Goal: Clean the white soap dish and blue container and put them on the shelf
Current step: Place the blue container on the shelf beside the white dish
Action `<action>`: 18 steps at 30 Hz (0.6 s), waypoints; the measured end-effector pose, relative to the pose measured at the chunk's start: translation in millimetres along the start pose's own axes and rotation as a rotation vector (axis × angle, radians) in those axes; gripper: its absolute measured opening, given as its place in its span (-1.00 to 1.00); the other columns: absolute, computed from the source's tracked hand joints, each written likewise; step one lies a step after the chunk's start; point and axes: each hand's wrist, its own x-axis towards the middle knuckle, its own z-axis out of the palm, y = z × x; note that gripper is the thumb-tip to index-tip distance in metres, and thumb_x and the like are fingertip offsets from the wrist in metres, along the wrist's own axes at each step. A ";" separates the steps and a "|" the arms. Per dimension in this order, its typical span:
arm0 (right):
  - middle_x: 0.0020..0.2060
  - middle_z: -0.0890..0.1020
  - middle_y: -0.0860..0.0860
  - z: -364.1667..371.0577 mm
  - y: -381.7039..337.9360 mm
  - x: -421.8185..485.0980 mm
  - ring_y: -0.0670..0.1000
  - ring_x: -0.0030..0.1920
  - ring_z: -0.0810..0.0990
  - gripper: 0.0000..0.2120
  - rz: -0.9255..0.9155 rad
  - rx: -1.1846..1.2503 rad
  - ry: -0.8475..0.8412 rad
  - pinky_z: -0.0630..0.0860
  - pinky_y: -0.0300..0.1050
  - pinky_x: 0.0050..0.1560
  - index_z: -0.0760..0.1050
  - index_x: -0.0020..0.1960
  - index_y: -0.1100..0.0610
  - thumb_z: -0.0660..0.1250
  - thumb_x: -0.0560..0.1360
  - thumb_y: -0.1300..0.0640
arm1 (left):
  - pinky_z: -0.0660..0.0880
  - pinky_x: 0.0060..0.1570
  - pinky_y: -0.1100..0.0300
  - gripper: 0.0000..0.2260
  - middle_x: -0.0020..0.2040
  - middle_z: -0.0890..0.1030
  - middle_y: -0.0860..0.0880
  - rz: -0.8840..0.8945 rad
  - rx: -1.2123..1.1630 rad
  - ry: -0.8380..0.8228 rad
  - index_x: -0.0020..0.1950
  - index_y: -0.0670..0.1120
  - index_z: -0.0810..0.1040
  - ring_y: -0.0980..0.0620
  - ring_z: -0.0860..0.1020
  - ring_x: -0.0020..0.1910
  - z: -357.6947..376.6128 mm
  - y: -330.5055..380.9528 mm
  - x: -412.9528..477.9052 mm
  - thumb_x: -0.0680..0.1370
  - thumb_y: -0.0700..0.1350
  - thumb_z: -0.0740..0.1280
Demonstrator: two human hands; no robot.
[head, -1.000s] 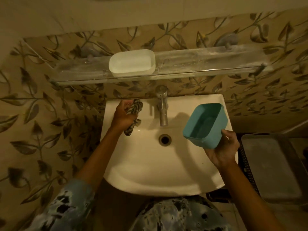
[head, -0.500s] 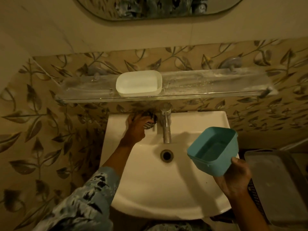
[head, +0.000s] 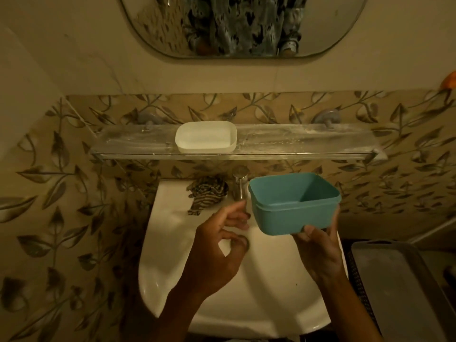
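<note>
Head view: right hand (head: 318, 253) holds a teal-blue rectangular plastic container (head: 293, 206) from below, in the air over the rear right part of a white ceramic basin (head: 271, 304). Thumb lies on the near wall and the other fingers (head: 334, 219) wrap up round the right side, so the fingers are curled on the box. Container is open side up, approx. level. Its left edge overlaps a chrome pillar tap (head: 239, 186) in the pic; can't tell if they touch. Left hand (head: 217, 253) hangs over the basin just beside the container's left wall, not touching it. Its fingers are loosely curled w/ thumb & index tips close together, holding nothing. White rounded-rectangular plastic soap dish (head: 206, 137) sits upright on a clear glass wall shelf (head: 296, 144), left of ctr, well apart from the container. Shelf is fixed above the basin on two grey round wall mounts (head: 328, 118). Brown-and-cream striped cloth (head: 207, 192) lies bunched on the basin's back ledge just left of the tap, one end trailing down twd the bowl. Oval mirror (head: 148, 25) on the wall above reflects a dark-patterned garment. Leaf-pattern tiles (head: 49, 193) cover the wall behind shelf & basin. Grey rectangular plastic tray (head: 394, 280) sits lower right, beside the basin.
</note>
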 end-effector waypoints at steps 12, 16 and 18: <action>0.21 0.55 0.11 64.3 -61.7 44.9 0.00 0.23 0.55 -0.42 -0.362 -0.609 -0.031 0.59 -0.14 0.05 0.40 0.32 0.18 0.46 0.36 0.07 | 0.61 -0.08 0.20 -0.67 0.05 0.63 0.04 0.202 -0.009 0.314 0.19 -0.09 0.52 0.17 0.62 0.00 -20.5 69.7 72.7 0.45 -0.17 0.45; 0.11 0.63 0.07 67.8 -80.8 72.2 -0.03 0.12 0.62 -0.62 -0.397 -0.736 -0.003 0.60 -0.11 0.07 0.50 0.24 0.21 0.45 0.44 0.21 | 0.60 -0.08 0.22 -0.50 0.08 0.61 0.01 0.178 0.080 0.319 0.35 -0.01 0.40 0.16 0.60 0.02 -28.0 70.9 104.5 0.44 -0.16 0.45; 0.08 0.66 0.08 67.3 -89.8 84.1 0.00 0.09 0.65 -0.64 -0.419 -0.816 -0.028 0.60 -0.02 0.10 0.54 0.21 0.16 0.47 0.43 0.22 | 0.58 -0.10 0.25 -0.46 0.05 0.61 0.05 0.202 0.139 0.301 0.37 0.01 0.39 0.17 0.59 0.01 -31.3 72.2 116.3 0.43 -0.15 0.46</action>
